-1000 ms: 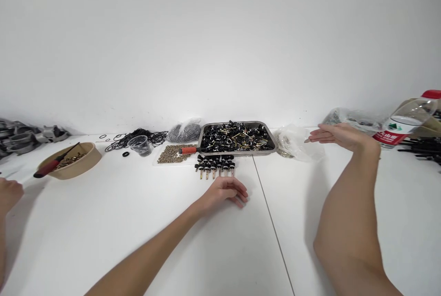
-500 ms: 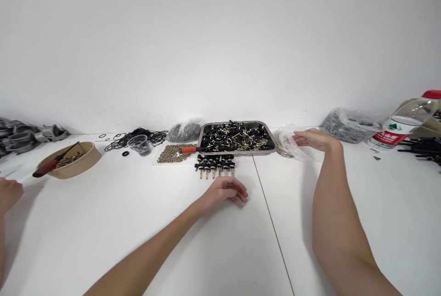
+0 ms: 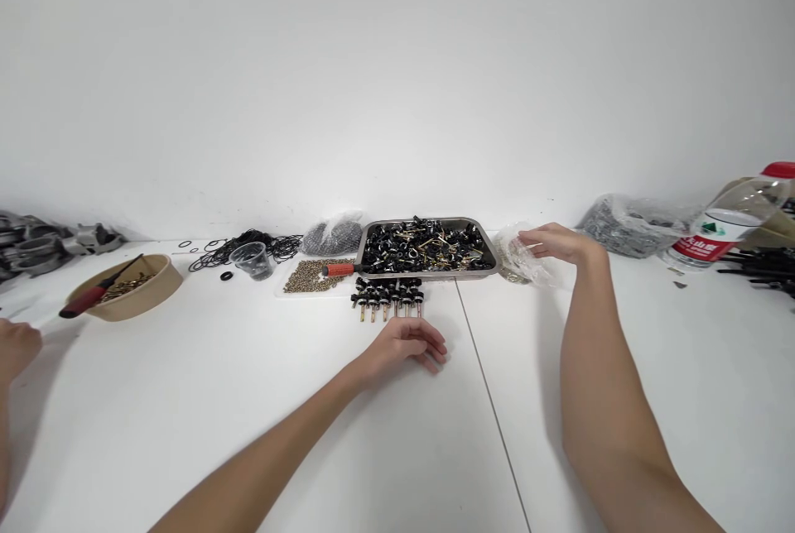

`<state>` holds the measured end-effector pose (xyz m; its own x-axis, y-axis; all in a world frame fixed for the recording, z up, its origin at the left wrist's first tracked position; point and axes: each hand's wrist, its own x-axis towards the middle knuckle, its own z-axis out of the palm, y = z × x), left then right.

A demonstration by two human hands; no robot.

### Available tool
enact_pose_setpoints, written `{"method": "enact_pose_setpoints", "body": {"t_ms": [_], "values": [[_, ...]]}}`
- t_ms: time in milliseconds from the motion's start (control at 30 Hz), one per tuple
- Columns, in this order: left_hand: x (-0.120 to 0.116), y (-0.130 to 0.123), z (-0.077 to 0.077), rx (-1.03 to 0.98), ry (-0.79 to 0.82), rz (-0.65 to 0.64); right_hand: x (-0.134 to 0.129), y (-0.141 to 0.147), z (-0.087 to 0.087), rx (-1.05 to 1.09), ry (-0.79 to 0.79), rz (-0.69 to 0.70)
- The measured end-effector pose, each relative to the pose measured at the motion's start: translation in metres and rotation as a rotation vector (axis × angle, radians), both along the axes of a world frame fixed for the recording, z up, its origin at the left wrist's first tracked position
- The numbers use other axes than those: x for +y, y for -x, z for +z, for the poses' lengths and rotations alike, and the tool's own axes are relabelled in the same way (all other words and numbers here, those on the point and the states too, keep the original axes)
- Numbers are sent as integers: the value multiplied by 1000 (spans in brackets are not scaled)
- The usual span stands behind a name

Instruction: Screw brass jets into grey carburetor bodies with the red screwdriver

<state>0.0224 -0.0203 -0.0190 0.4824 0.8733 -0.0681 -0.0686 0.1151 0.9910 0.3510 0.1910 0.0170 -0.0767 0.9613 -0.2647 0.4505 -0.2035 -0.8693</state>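
My left hand (image 3: 413, 343) rests on the white table with its fingers apart and loosely curled, nothing visible in it. Just beyond it, several black-and-brass fittings (image 3: 385, 298) stand in rows before a metal tray (image 3: 428, 275) heaped with black and brass parts. At the right, my right hand (image 3: 552, 242) is open over a clear plastic bag (image 3: 518, 256) of small pieces, its fingertips at the bag's edge. A screwdriver with a red handle (image 3: 339, 270) lies against the tray's left side, over a flat white tray (image 3: 291, 291) of small brass pieces.
Left: a beige bowl (image 3: 152, 293) with another screwdriver (image 3: 93, 299), a clear cup (image 3: 252, 260), black rings (image 3: 248, 245) and grey metal parts (image 3: 43, 247). Another person's hand (image 3: 18, 349) is at the left edge. Right: a bag of grey parts (image 3: 633, 227) and a bottle (image 3: 714, 235).
My right hand has moved slightly left and up, further over the clear bag, whose plastic has shifted. My left hand has not moved.
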Motion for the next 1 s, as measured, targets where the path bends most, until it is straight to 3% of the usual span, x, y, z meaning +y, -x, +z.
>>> {"method": "enact_pose_setpoints", "body": {"t_ms": [500, 800, 1000], "values": [[0, -1, 4, 26, 9, -48, -10, 12, 17, -127, -12, -8], [7, 1, -15, -7, 73, 7, -7, 11, 17, -144, -26, 17], [8, 3, -19, -32, 87, -4, -11, 10, 31, -157, -72, 52]]}}
